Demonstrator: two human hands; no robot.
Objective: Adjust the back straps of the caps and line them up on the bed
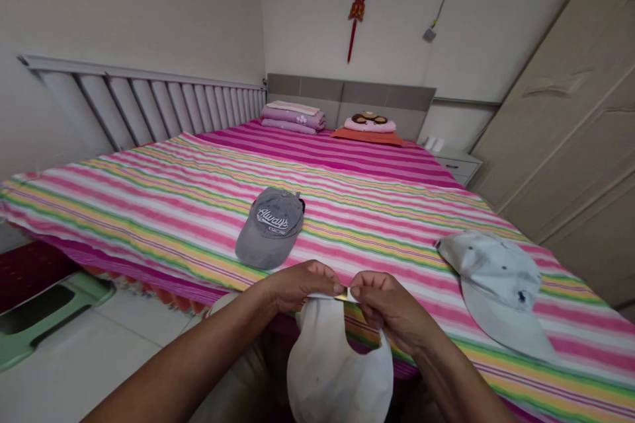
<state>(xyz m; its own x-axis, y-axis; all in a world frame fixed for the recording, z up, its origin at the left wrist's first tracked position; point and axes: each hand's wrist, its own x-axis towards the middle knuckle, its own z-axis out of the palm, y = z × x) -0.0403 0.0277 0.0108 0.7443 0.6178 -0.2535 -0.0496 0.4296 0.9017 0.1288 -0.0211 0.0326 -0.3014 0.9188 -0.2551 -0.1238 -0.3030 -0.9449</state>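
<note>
A white cap [337, 363] hangs in front of me, crown down, at the near edge of the bed. My left hand [297, 284] pinches one end of the cap's back strap. Opposite it, my right hand [391, 307] pinches the other end, where a small metal buckle [342, 292] shows between the fingertips. A grey cap [270, 228] with white lettering lies on the striped bedspread [149, 198] just beyond my hands. A pale blue-white cap [496, 284] lies on the bed to the right.
Folded purple bedding [294, 117] and a pink pillow with a soft toy [370, 123] sit at the headboard. A nightstand [456, 162] and wardrobe doors [570, 145] stand on the right. A green stool [44, 310] is on the floor at left.
</note>
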